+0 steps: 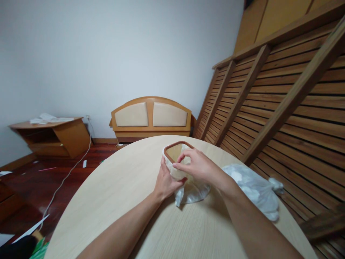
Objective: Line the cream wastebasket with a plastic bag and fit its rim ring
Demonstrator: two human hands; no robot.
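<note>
A small container with a rounded brown rim (165, 148) and a tan inside stands near the middle of the round table, tilted a little. Thin white plastic, seemingly a plastic bag (198, 194), wraps its outside and trails onto the tabletop. My left hand (166, 181) curls around the container's near left side, over the plastic. Above the opening, my right hand (196, 163) has thumb and forefinger brought together at the near rim, apparently pinching the bag's edge. The exact contact at those fingertips is hard to make out.
The pale round table (113, 187) fills the foreground. A knotted white plastic bag (253, 187) lies at its right edge, close to my right forearm. Slatted wooden panels (283, 118) lean along the right. Behind are a headboard (151, 113) and a low cabinet (67, 138).
</note>
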